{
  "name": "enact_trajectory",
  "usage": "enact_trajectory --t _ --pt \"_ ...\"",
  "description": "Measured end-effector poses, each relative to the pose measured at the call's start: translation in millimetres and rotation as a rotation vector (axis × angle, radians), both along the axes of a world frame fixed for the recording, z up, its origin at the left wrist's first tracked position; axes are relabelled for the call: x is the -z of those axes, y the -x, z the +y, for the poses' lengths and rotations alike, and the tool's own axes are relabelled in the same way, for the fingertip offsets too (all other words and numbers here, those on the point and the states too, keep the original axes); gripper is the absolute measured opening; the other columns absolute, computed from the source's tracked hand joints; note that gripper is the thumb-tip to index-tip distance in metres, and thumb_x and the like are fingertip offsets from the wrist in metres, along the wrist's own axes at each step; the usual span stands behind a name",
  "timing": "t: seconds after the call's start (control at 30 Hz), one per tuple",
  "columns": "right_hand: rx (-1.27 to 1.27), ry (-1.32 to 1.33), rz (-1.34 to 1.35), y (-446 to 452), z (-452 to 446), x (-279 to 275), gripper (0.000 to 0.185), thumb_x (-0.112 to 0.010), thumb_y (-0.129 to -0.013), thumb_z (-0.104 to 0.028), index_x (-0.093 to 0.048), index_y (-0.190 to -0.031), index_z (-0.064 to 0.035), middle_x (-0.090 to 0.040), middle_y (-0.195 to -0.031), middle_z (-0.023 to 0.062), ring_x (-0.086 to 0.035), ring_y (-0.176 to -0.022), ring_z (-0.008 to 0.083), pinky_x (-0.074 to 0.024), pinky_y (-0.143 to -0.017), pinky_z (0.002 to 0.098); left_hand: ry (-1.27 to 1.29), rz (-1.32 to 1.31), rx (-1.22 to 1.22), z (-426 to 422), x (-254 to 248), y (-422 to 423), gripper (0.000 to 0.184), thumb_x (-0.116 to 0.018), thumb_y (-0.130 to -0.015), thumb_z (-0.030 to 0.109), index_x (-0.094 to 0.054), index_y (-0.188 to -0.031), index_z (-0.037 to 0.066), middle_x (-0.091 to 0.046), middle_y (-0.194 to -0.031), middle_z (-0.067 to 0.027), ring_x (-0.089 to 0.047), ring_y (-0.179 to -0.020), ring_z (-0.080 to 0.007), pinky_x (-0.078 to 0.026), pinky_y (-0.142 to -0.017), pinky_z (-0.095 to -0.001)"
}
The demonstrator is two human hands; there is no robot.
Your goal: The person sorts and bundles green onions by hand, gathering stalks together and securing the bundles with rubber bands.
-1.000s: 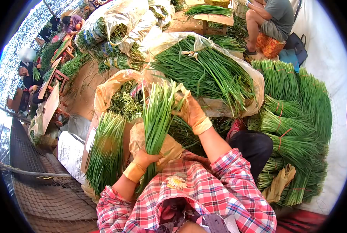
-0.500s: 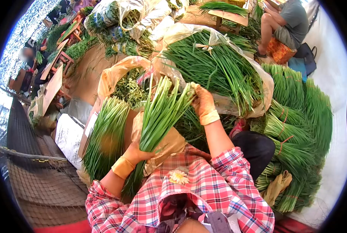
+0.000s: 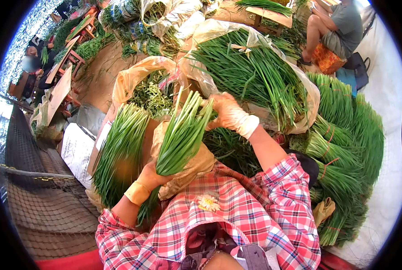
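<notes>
My left hand (image 3: pixel 151 176), with a yellow cuff at the wrist, is closed around the lower leafy part of a bunch of garlic chives (image 3: pixel 183 139). The pale stem ends point up and away from me. At the right side of those stems is my right hand (image 3: pixel 230 113), in a tan glove, its fingers closed at the stems and partly hidden by them. Beneath the bunch, brown paper or cloth (image 3: pixel 194 166) lies over my lap. Another pile of chives (image 3: pixel 122 153) rests just left of the held bunch, stems upward.
A big clear plastic bag (image 3: pixel 311 105) of loose chives lies ahead, beside a smaller bag (image 3: pixel 120 87) of trimmings. Tied bundles (image 3: pixel 340 153) are stacked at my right. Netting (image 3: pixel 52 202) is at left. A seated person (image 3: pixel 340 27) is at upper right, near a low table (image 3: pixel 273 15).
My right hand has moved slightly left and lower along the stems, and its back now faces up more. My left hand keeps hold of the bunch, which has shifted a little left.
</notes>
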State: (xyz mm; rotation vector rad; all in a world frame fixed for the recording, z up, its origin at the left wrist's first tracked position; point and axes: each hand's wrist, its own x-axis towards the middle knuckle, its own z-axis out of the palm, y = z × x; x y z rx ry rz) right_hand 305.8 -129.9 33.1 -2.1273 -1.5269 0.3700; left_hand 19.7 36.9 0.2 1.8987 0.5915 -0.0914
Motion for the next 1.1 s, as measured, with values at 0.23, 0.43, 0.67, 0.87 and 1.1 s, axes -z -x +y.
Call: enact_trajectory --t 0.23,0.43,0.67,0.87,1.1 --pt "0.141 -0.348 1.08 3 -9 61 0.01 -0.065 -0.08 -0.01 -0.065 -0.088 -0.004 -0.062 -0.077 0.002 -0.055 -0.07 0.0124 -0.0457 -0.068 0.0253 0.226 0.196 -0.057 7 -11 1 0.061 -0.08 -0.06 0.014 -0.053 -0.114 0.001 -0.063 -0.102 -0.0053 -0.057 -0.092 -0.0116 -0.047 -0.082 -0.0274" --pt "0.713 -0.399 0.589 -44 -52 74 0.011 -0.059 -0.082 -0.013 -0.06 -0.072 -0.0085 -0.054 -0.062 0.0033 -0.049 -0.057 0.0165 -0.0456 -0.058 0.0303 0.211 0.179 0.008 4 -12 11 0.067 -0.078 -0.059 0.011 -0.051 -0.119 0.0 -0.062 -0.1 -0.0058 -0.056 -0.09 -0.0133 -0.045 -0.082 -0.0285" --pt "0.414 0.148 0.067 -20 -70 50 0.029 -0.063 -0.079 -0.017 -0.064 -0.106 -0.0055 -0.065 -0.096 0.0134 -0.063 -0.086 0.0261 -0.0489 -0.078 0.0321 0.031 0.175 -0.109 9 -15 16 0.068 -0.076 -0.059 0.015 -0.05 -0.121 0.002 -0.063 -0.099 -0.0085 -0.058 -0.09 -0.0158 -0.046 -0.081 -0.0293" --pt "0.235 -0.203 0.673 38 8 3 0.031 -0.068 -0.08 -0.023 -0.062 -0.101 -0.0002 -0.061 -0.069 0.0068 -0.055 -0.058 0.0089 -0.0463 -0.055 0.0217 -0.211 0.069 -0.044 -14 0 -3 0.065 -0.073 -0.062 0.02 -0.05 -0.12 0.006 -0.063 -0.099 -0.0164 -0.061 -0.094 -0.0255 -0.046 -0.082 -0.0334" --pt "0.459 -0.543 1.027 36 0 43 0.027 -0.065 -0.083 -0.03 -0.062 -0.083 -0.0033 -0.057 -0.062 0.0026 -0.054 -0.052 0.009 -0.0447 -0.048 0.0213 -0.209 0.062 -0.056 -14 1 -2 0.065 -0.075 -0.062 0.023 -0.05 -0.119 0.005 -0.063 -0.101 -0.0159 -0.06 -0.095 -0.0253 -0.046 -0.084 -0.0331"
